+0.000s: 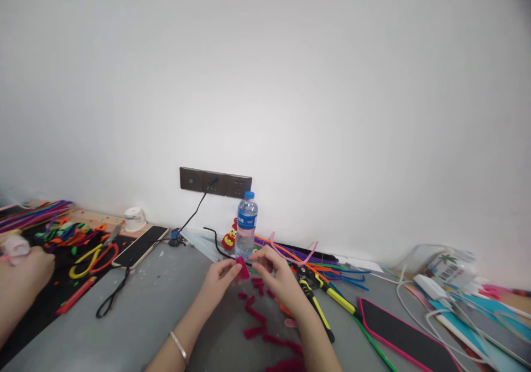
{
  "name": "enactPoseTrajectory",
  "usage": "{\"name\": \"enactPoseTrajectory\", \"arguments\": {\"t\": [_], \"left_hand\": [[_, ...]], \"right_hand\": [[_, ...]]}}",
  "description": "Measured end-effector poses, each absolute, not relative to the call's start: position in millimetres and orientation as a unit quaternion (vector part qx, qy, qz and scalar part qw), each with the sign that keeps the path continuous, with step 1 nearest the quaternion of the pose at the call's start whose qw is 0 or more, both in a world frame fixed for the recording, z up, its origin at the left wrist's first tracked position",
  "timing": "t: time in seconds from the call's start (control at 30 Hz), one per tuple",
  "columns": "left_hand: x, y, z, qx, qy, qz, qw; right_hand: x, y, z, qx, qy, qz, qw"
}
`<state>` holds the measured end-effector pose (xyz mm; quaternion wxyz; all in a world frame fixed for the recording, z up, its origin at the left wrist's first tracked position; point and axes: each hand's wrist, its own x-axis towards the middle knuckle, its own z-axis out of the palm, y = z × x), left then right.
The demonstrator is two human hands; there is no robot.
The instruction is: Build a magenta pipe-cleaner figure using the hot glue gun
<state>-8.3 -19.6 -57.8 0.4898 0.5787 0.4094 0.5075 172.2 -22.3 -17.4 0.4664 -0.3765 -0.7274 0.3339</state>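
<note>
A small dark pink fuzzy piece [243, 268] is pinched between the thumb and fingers of my left hand [224, 278]. Close by on its right, my right hand [271, 269] has thumb and fingertips drawn near each other; whether they grip anything is too small to make out. More dark pink fuzzy pieces [254, 312] lie on the grey table [166, 316] below and between my hands. Just behind them stands a water bottle [247, 225] with a blue cap, and beside it a small red and yellow figure [229, 239].
Yellow-black pliers [332, 294], pipe cleaners [327, 269] and a pink-edged phone [406, 333] lie right. Cables and a packet [452, 269] are farther right. At left are another phone [141, 246], scissors [97, 256], a white cup [135, 219] and another person's hand [35, 272].
</note>
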Motion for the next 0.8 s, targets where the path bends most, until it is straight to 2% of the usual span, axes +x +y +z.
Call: {"name": "enactPoseTrajectory", "arguments": {"t": [0.27,0.8], "left_hand": [[-7.4,-19.1,-59.7,0.586,0.388,0.509,0.497],[-9.0,-19.5,-59.0,0.575,0.378,0.52,0.506]], "right_hand": [[173.8,-20.9,-21.3,-0.365,-0.737,0.375,0.427],[170.0,-23.4,-22.3,-0.347,-0.7,0.461,0.42]]}}
